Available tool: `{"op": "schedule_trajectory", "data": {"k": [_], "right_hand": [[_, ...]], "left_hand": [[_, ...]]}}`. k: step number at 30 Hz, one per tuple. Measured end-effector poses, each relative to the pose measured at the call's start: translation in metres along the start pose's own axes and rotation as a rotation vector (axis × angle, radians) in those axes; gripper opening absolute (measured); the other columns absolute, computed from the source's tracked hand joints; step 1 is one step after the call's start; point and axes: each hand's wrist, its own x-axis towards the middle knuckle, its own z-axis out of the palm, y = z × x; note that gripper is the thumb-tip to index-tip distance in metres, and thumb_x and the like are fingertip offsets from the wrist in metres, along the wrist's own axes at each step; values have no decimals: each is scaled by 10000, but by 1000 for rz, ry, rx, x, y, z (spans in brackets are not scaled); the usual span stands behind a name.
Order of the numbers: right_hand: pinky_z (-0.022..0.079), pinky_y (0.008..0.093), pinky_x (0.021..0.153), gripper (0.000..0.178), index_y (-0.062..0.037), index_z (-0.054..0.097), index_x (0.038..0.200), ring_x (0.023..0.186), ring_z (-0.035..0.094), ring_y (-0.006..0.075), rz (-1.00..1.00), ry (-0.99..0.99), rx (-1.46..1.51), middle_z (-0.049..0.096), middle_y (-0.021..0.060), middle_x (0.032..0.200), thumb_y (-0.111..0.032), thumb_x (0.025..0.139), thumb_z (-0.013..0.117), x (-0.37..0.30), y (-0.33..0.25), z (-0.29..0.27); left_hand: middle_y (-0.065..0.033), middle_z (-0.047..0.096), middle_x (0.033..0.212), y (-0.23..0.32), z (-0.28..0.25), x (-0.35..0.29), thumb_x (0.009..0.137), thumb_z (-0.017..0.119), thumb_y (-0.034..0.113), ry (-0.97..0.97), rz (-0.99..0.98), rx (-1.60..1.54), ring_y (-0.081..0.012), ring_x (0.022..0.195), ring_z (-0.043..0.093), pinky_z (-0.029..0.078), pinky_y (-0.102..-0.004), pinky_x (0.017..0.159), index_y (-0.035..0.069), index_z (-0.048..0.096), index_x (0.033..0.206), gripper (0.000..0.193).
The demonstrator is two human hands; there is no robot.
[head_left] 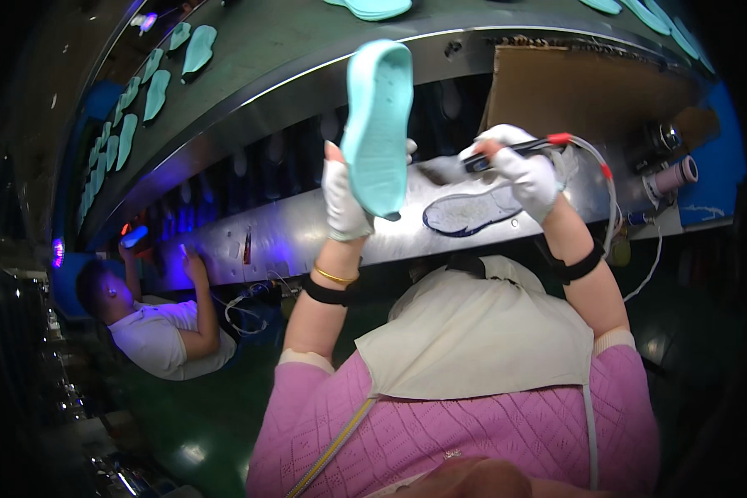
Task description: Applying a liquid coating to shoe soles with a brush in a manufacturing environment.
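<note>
My left hand (342, 202), in a white glove with bare fingertips, grips a turquoise foam shoe midsole (379, 124) and holds it upright above the metal bench (295, 226). In my right hand (529, 173), gloved the same way, is a brush with a dark handle (478, 163), its pale head blurred and pointing toward the midsole. A gap separates brush and midsole. From the handle's back end runs a pale tube (599, 159) with red bands. Below the brush, a pale outsole with a dark blue rim (471, 214) lies flat on the bench.
Beyond the bench curves a green conveyor (282, 41) with a metal edge, carrying several turquoise midsoles (157, 95). Dark shelving with soles sits beneath it. A cardboard sheet (589, 95) leans at the right, near a pink roll (676, 176). A co-worker (170, 332) sits at the left.
</note>
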Motion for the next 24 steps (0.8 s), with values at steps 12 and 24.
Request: {"op": "schedule_trajectory", "data": {"k": [12, 24], "right_hand": [[466, 203, 611, 86, -35, 595, 877, 725, 605, 87, -53, 176, 56, 652, 43, 835, -115, 888, 565, -13, -3, 3], [466, 213, 640, 90, -25, 598, 871, 723, 604, 90, -6, 225, 61, 643, 48, 829, -112, 880, 580, -12, 9, 1]], "left_hand": [[-144, 635, 1021, 226, -116, 152, 886, 418, 341, 583, -195, 1360, -219, 924, 621, 501, -330, 770, 48, 552, 1153, 419], [-145, 633, 1018, 262, -191, 152, 734, 629, 248, 603, -14, 2432, -298, 948, 599, 366, -390, 984, 138, 666, 964, 258]]}}
